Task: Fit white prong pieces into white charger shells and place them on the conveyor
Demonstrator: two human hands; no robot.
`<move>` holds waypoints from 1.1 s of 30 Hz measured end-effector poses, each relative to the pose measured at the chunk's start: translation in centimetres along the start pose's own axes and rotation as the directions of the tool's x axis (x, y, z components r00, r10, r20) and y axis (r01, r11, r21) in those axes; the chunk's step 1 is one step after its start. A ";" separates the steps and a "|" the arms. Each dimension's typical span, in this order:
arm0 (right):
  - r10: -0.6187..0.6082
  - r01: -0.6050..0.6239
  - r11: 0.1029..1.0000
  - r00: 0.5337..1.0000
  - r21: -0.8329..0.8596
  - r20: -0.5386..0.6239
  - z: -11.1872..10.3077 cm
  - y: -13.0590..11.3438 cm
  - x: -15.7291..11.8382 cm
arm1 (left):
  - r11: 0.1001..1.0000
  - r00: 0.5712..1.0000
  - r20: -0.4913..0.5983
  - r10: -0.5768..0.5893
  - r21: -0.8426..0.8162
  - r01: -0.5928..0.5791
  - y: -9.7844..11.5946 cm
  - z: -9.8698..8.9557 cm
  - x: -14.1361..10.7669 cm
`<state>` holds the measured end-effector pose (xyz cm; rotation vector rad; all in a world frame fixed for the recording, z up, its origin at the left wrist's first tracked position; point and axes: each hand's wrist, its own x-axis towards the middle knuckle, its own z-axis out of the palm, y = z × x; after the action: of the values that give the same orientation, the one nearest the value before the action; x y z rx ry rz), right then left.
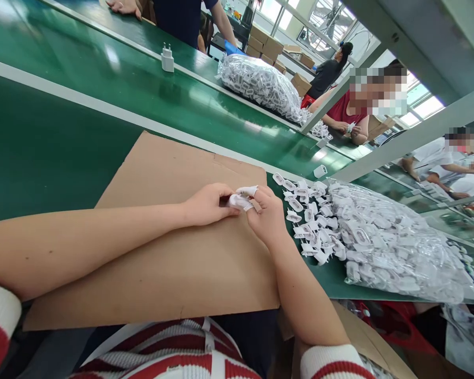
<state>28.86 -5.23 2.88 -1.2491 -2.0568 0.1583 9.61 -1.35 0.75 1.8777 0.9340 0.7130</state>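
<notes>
Small white plastic casing (238,202): pinched between the person's two hands, over the upper right part of a flat brown cardboard sheet (189,279).
Bare left hand (207,205): its grip is closed on the casing's left end, thumb and fingertips meeting around it.
Right hand (266,213): its grip grasps the other end; a thin white finger cover (248,190) wraps a fingertip — how the rest curl, I can't quite make out.
Cardboard: slantwise on the dark green counter (31,137), the left forearm stretched across it.
Heap of loose white casings (312,223): on the counter just right of the right hand, beside a bulging clear plastic bag (395,247) of similar pieces.
Glossy green strip past the white rail: a white two-pin plug (167,59) stands there, pins up; a white cylindrical piece (319,171) sits nearer the heap.
Far side: another stuffed clear bag (260,87) — and near it, someone in a dark red top (349,108) holding a small white part (351,127).
</notes>
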 end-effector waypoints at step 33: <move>0.423 -0.461 0.865 0.883 -0.198 -0.205 -1.0 5.9 1.8 | 0.979 0.997 -0.064 -0.053 0.193 0.064 0.3 0.2 0.2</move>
<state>33.29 -0.86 1.92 -1.8200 -1.6601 0.0172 9.96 -1.40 0.96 1.9992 1.1270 0.6640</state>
